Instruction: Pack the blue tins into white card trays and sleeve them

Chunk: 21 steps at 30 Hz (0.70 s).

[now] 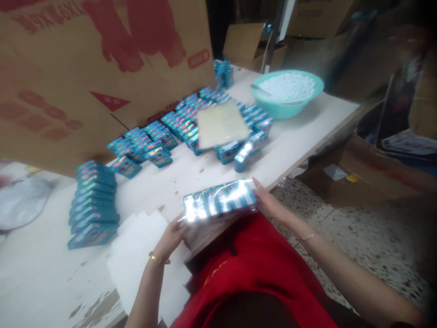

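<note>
Red cloth (269, 259) on the person's front lies nearest the camera, at the lower edge. From the left, a line of blue boxes (94, 207) sits on the white surface (41, 273), with loose paper sheets (136, 250) to its right. Next comes the left grip (175, 234), curled in around the near left end of a glossy wrapped pack (220, 200); its forearm slants up from the bottom edge, a gold bracelet (155, 258) at the wrist. The pack, a row of blue boxes under clear film, spans both hands just beyond the cloth, its shiny face tilted toward the camera. It is probably light, with slick, thin film over fairly stiff card that could dent under a hard squeeze. Even, gentle pressure on the two short ends looks the surest hold, keeping the row together without tearing the film. At the far end, the right grip (262, 198) is drawn in against the pack, its forearm stretching up and leftward from the lower right corner; blur and glare hide the exact finger placement. Farther right stands a turquoise bowl (288, 111) of white pieces, well apart from both hands.
</note>
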Each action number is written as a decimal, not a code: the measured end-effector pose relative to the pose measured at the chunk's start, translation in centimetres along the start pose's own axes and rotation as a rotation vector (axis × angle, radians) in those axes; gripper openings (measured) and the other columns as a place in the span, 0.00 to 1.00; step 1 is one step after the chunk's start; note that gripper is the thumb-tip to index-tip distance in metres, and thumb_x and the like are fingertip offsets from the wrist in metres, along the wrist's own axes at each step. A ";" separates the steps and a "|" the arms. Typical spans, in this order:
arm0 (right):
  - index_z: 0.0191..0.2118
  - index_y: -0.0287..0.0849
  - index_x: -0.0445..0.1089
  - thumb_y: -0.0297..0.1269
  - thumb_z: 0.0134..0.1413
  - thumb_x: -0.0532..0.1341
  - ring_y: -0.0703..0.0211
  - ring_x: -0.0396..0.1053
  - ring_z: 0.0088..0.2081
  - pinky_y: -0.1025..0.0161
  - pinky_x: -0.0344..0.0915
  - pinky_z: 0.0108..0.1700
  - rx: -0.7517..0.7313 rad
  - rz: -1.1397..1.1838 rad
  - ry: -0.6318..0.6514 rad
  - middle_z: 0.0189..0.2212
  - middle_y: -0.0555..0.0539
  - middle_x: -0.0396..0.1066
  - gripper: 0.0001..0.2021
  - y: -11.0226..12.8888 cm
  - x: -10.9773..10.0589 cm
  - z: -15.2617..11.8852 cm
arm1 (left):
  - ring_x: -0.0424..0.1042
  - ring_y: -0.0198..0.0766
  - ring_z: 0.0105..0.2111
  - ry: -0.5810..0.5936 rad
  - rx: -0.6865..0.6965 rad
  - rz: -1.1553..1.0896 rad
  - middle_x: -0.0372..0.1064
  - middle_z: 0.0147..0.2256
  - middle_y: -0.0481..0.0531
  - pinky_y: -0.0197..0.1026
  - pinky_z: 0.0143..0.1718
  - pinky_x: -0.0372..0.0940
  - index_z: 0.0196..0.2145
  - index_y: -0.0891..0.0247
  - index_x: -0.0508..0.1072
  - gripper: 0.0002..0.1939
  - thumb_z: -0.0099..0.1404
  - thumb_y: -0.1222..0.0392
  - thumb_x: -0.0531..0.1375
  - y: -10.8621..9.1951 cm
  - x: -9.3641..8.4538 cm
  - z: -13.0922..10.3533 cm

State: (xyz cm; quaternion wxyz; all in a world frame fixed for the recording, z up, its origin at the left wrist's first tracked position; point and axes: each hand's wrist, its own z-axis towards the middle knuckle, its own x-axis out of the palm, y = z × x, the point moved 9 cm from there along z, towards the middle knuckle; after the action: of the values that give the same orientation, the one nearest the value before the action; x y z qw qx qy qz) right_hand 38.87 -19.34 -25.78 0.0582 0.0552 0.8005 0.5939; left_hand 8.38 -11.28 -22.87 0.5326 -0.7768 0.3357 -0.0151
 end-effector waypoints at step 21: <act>0.66 0.40 0.41 0.51 0.48 0.61 0.41 0.60 0.49 0.45 0.56 0.53 -0.923 -1.418 0.135 0.49 0.35 0.62 0.45 10.2 12.0 -1.7 | 0.67 0.41 0.32 -0.433 0.035 0.368 0.67 0.30 0.51 0.41 0.35 0.58 0.32 0.60 0.65 0.03 0.57 0.63 0.56 0.5 -1.9 2.1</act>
State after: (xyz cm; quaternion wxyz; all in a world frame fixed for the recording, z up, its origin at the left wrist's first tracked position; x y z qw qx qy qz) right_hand 26.91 -16.09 -15.84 0.3854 -0.5247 0.3249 0.6860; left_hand 7.48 -8.67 -23.61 0.5992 -0.6785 0.3492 0.2423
